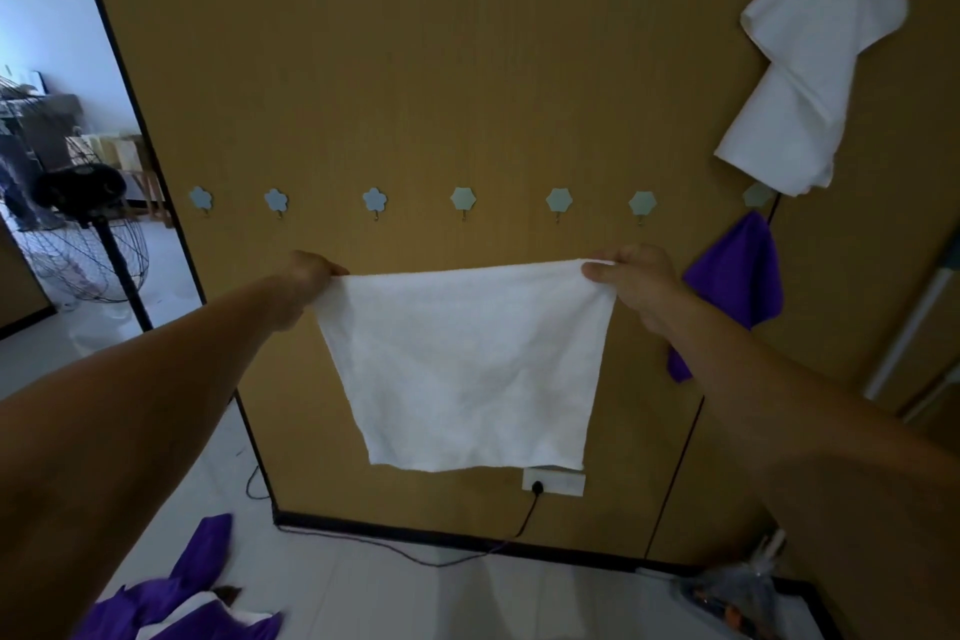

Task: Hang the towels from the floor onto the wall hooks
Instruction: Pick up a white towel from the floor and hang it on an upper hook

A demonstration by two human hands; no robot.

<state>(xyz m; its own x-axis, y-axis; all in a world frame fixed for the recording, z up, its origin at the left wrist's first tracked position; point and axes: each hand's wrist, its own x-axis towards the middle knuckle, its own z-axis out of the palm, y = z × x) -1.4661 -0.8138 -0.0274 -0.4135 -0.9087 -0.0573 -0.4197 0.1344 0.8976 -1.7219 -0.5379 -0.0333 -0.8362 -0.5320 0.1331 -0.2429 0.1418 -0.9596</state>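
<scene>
Two towels already hang on the wall: a purple towel from the last hook at the right end of the row of hooks, and a hanging white towel well above that same end, from a hook I cannot see. A third, the white towel, is in my grip, spread flat just below the middle of the row. My left hand pinches its upper left corner and my right hand pinches its upper right corner, thumb and fingers closed on the hem. The top edge is stretched nearly straight and the rest drops freely in front of the wall. It touches no hook yet.

Six hooks in the row, all left of the purple towel, are bare. Far below the row and off to its left, a heap of purple towels lies on the floor, with a bit of white among them; how many, I cannot tell. I judge the job under halfway: this towel has to go onto a bare hook above it, and then the heap is left.
</scene>
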